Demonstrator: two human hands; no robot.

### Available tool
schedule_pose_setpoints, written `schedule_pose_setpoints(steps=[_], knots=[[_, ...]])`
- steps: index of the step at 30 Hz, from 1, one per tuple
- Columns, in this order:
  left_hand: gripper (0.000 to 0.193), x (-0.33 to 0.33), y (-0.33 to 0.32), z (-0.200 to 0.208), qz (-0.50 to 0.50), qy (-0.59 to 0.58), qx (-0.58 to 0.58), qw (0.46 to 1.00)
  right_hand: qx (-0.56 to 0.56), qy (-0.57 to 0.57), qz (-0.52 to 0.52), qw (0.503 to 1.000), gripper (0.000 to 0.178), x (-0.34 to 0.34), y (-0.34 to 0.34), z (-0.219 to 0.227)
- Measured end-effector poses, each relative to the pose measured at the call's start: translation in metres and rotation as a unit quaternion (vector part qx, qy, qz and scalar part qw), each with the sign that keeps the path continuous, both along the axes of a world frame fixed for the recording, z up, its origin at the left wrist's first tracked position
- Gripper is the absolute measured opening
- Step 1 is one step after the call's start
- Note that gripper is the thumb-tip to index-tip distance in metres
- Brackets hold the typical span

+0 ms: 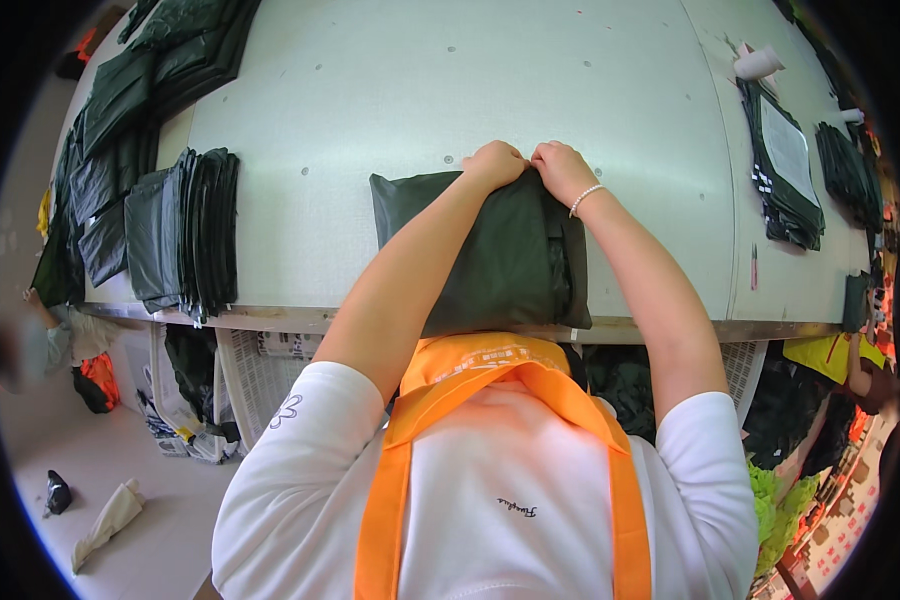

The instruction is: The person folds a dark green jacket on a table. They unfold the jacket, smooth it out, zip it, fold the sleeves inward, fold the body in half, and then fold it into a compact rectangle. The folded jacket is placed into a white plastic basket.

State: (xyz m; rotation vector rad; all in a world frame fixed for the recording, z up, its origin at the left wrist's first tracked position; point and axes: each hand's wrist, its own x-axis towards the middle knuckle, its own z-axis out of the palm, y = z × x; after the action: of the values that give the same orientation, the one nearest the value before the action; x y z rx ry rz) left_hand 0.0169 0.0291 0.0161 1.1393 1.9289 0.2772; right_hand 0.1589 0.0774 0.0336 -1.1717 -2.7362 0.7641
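In front of me on the table lies a dark green, nearly black bag (pixel 515 255), flat and squarish, with soft creases down its right side. Its contents do not show. My left hand (pixel 495 163) pinches the bag's far edge with its fingertips. Close beside it, almost touching, my right hand (pixel 564 172) has its fingers closed on the same edge, near the far right corner. The fingertips partly cover the spot they grip. A beaded bracelet circles my right wrist.
At the left stands a row of dark packets (pixel 185 235), with more dark packages (pixel 120 100) heaped behind. On the right, dark folded pieces (pixel 782 200) lie under a white sheet, near a white roll (pixel 758 64). A white basket (pixel 260 375) sits below the table's front edge (pixel 280 318).
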Motion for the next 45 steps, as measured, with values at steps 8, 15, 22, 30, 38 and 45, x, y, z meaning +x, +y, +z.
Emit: schedule_pose_setpoints(steps=[8,15,22,30,38,45], knots=[[0.031,0.005,0.007,-0.004,0.062,0.033,-0.047,0.996,0.002,0.018,0.121,0.993,0.004,0.031,-0.023,0.035],[0.031,0.011,0.0,-0.008,0.047,0.068,-0.015,0.996,0.051,0.032,0.112,0.992,0.006,0.08,-0.114,0.059],[0.029,0.01,0.004,0.006,0.037,0.081,0.024,0.996,0.08,0.002,0.169,0.982,0.007,0.136,-0.191,0.054],[0.021,0.028,-0.03,0.106,0.027,0.087,0.333,0.939,-0.137,0.185,-0.105,0.967,0.025,0.148,-0.188,0.042],[0.041,0.043,-0.209,0.138,0.087,0.18,0.441,0.875,-0.608,0.361,-0.28,0.649,0.069,0.163,-0.132,0.026],[0.085,0.024,-0.335,0.038,0.39,-0.087,0.232,0.887,-0.469,0.145,-0.176,0.853,0.055,0.121,-0.15,0.007]])
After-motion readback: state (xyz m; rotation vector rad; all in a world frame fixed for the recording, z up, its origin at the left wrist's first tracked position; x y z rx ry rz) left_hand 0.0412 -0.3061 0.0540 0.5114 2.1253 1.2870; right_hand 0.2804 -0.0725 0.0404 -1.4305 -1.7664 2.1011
